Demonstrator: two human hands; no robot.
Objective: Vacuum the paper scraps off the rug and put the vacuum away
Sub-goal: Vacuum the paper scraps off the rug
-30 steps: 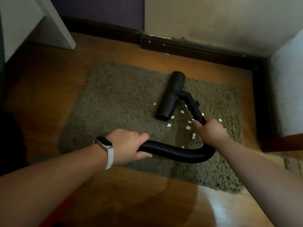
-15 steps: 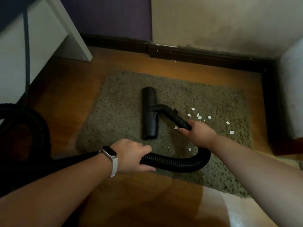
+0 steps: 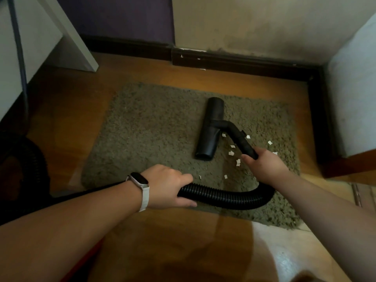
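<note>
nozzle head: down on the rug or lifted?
Down, as far as the view shows: the nozzle head lies flat along the rug, paper scraps beside it.

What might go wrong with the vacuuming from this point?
The scraps lie beside the nozzle, toward the right hand on the pipe, not under it, so a pass may miss some. The hose curves tightly between the left hand and the right; a tighter bend might kink it and weaken suction. The shaggy rug may hold on to small pieces.
</note>
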